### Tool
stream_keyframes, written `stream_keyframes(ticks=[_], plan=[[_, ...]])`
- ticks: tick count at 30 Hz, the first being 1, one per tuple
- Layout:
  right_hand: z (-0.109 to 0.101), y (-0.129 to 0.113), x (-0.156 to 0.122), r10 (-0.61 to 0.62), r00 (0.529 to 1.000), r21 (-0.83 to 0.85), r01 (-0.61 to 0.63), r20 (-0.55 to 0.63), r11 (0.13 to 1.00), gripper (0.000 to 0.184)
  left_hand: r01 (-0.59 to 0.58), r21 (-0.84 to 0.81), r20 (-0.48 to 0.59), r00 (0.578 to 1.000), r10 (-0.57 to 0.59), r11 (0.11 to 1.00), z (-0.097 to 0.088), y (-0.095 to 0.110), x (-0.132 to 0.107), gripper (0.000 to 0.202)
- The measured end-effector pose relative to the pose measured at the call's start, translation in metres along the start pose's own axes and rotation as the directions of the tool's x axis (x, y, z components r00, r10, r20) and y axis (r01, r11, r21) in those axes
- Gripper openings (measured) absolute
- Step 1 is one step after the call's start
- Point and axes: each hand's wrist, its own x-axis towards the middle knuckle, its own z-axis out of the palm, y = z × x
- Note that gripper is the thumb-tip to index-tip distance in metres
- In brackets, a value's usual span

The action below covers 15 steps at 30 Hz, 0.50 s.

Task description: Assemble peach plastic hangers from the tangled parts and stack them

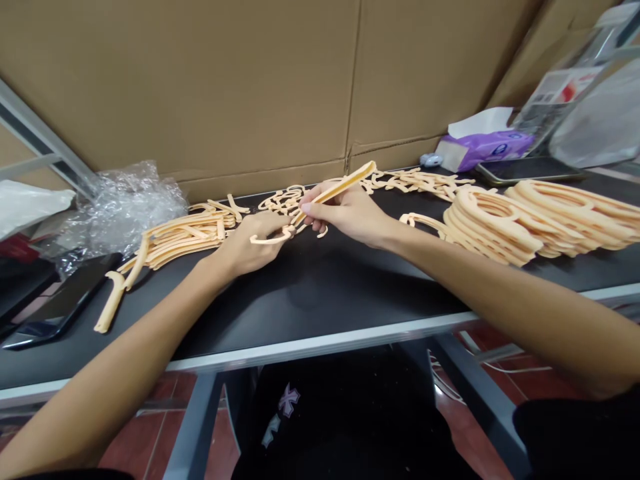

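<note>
My left hand (pixel 250 243) is closed around a cream plastic hanger hook (pixel 267 240), whose curved end sticks out toward me. Pinched in my right hand (pixel 355 213) is a long, channelled hanger arm (pixel 345 183), tilted up to the right. Its lower end meets the hook piece between both hands; whether the two are joined I cannot tell. To the left lies a pile of loose hanger arms (pixel 185 240). Behind my hands are scattered small hooks (pixel 285 198). Stacks of hanger-shaped pieces (pixel 493 223) rest at the right.
Bubble wrap (pixel 135 207) and a dark phone-like slab (pixel 65 300) are at the left. A purple tissue pack (pixel 487 148) and a phone (pixel 530 171) lie at the back right. Cardboard (pixel 250 87) stands behind the black table (pixel 310 300).
</note>
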Motion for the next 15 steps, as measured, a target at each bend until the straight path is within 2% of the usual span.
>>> stream_keyframes(ticks=[5, 10, 13, 15], plan=[[-0.004, 0.007, 0.000, -0.065, 0.998, -0.118, 0.065, 0.008, 0.991, 0.011, 0.045, 0.088, 0.122, 0.991, -0.056, 0.995, 0.003, 0.003, -0.001, 0.035], [-0.009, 0.014, 0.003, -0.119, 0.993, -0.254, 0.114, -0.007, 0.961, 0.014, 0.187, 0.182, 0.196, 0.955, -0.222, 0.965, -0.002, 0.014, -0.002, 0.042], [-0.008, 0.014, 0.004, -0.109, 0.993, -0.249, 0.097, -0.036, 0.964, 0.015, 0.265, 0.258, 0.198, 0.927, -0.319, 0.929, -0.007, 0.022, -0.002, 0.040], [-0.006, 0.012, 0.004, -0.076, 0.995, -0.202, 0.063, -0.059, 0.977, 0.015, 0.278, 0.261, 0.192, 0.923, -0.332, 0.924, -0.010, 0.025, -0.001, 0.034]])
